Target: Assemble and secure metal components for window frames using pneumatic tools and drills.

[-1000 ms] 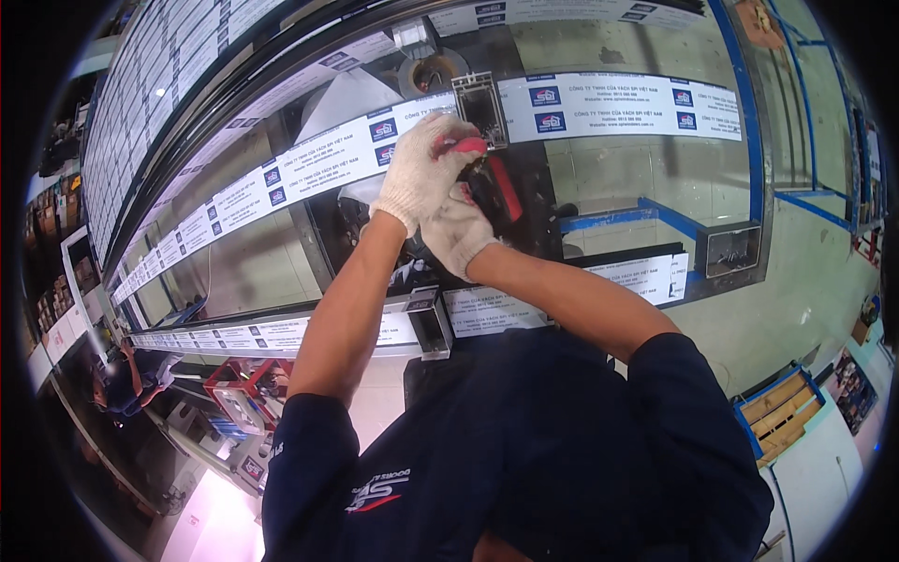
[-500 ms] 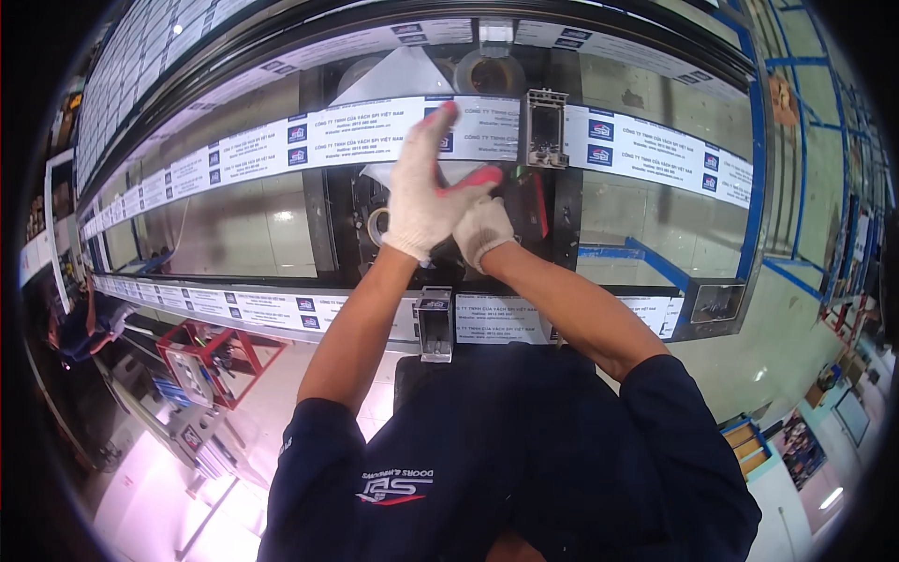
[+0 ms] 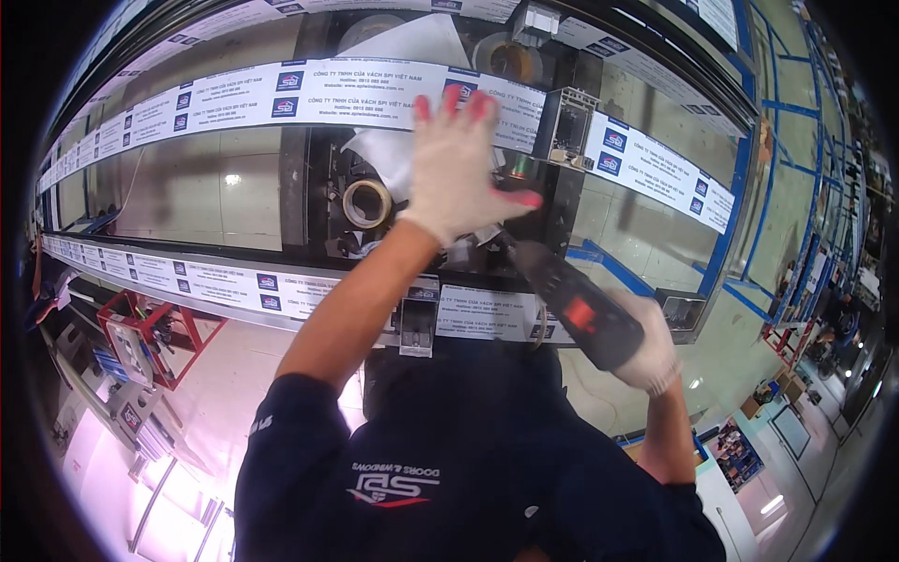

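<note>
My left hand (image 3: 455, 173), in a white glove with red fingertips, lies with fingers spread at the near edge of a film-covered profile (image 3: 361, 92). Its fingertips reach onto the white printed film, and the thumb points right. A black power drill (image 3: 571, 304) with an orange-red patch is in my right hand (image 3: 648, 347), also gloved. The drill's front end points up and left, close below my left hand's thumb; its tip is hard to make out there. Right of my left fingers, a metal bracket-like end piece (image 3: 569, 129) sits on the profile.
Tape rolls (image 3: 366, 203) (image 3: 507, 62) and white paper (image 3: 412, 42) lie on the dark support between the profiles. A nearer film-covered profile (image 3: 492, 312) with a metal piece (image 3: 418, 323) runs before my body. Blue frames (image 3: 787, 164) stand right, a red-framed cart (image 3: 154, 337) left.
My right hand has moved from beside the left hand to the lower right and now holds the drill. My left hand's fingers have spread, and the view has shifted.
</note>
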Demonstrator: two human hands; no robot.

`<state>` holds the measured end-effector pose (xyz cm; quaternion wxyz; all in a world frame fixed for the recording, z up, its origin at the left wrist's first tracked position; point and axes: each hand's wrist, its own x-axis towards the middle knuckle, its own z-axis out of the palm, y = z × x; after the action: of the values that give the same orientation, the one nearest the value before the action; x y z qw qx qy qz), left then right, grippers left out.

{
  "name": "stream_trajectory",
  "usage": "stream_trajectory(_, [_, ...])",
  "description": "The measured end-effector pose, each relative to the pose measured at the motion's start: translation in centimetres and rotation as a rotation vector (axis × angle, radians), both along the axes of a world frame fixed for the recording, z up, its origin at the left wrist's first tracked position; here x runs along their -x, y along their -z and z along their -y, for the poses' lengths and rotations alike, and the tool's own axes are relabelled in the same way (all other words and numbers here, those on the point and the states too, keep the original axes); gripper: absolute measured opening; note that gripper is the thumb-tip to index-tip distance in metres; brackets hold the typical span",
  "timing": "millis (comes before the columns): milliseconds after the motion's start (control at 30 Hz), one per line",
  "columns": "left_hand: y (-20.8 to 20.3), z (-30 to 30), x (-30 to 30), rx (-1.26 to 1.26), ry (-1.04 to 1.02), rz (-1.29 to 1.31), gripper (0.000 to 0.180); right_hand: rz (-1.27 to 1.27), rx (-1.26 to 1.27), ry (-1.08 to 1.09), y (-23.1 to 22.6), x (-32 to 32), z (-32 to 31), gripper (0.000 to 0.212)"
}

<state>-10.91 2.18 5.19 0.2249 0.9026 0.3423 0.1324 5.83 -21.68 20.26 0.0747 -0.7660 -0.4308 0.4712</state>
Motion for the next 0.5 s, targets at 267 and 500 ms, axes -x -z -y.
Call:
stream_trajectory(267, [5.8, 4.6, -9.2, -0.084, -0.247, 0.157, 0.16, 0.287, -0.095, 0.198, -1.6, -3.0, 11.1, 0.026])
stream_trajectory(500, [6.6, 3.7, -9.4, -0.255, -0.237, 0.105, 0.128, 0.264, -0.465, 0.015, -0.9, -12.9, 13.1, 0.038])
